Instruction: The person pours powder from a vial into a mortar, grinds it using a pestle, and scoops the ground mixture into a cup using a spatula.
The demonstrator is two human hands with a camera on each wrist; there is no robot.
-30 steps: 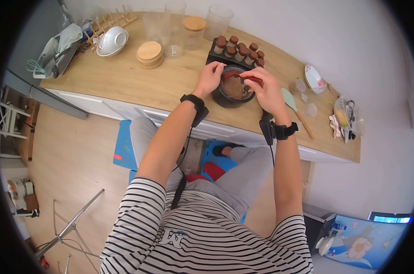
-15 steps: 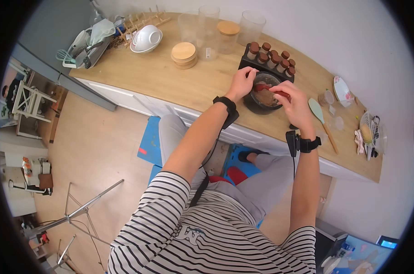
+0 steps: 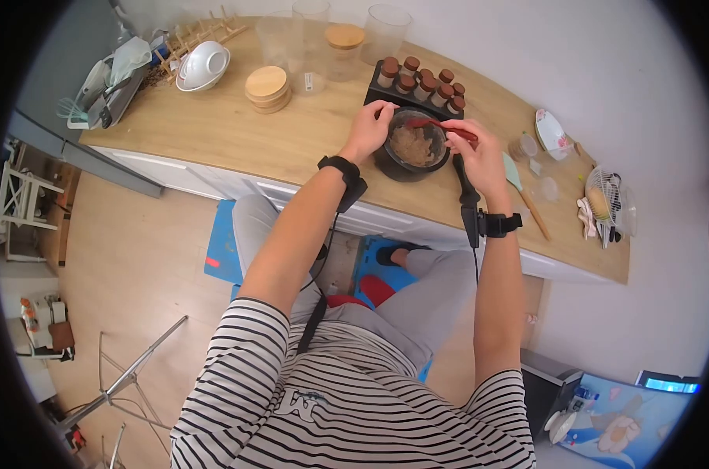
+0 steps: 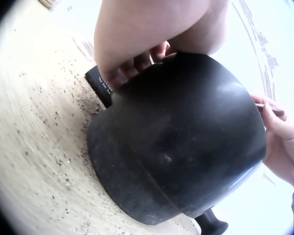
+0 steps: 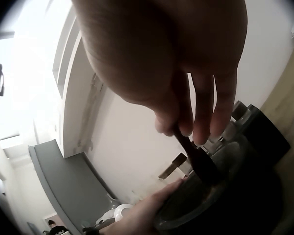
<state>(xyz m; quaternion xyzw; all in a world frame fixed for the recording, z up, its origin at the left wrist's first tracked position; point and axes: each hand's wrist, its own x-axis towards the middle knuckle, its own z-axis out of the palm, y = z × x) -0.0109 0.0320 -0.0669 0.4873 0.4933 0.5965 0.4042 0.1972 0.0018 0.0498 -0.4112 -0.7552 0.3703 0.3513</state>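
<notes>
A black bowl (image 3: 395, 167) holding a brown, lumpy mass (image 3: 414, 147) stands near the counter's front edge. The left hand (image 3: 367, 131) grips its rim on the left; in the left wrist view, that hand's (image 4: 159, 24) fingers curl over the rim of the bowl (image 4: 186, 127). From the right, the right hand (image 3: 483, 159) pinches a red spoon (image 3: 426, 123) whose head is over the bowl's far inner side. The right wrist view shows the dark spoon (image 5: 201, 164) dipping into the bowl below the right hand (image 5: 171, 63). A black handle-like piece (image 3: 465, 181) lies right of the bowl.
Behind the bowl is a black rack (image 3: 382, 95) of brown-capped jars. A green spatula (image 3: 535, 213) with a wooden handle lies right. A lidded wooden-topped container (image 3: 267, 90), clear jars and white bowls (image 3: 203, 66) stand left. Dark crumbs (image 4: 63, 164) dot the counter.
The head view swung one way and back. The spoon and right hand have moved slightly within and above the bowl, and more of the black handle-like piece shows. The left hand stays on the rim.
</notes>
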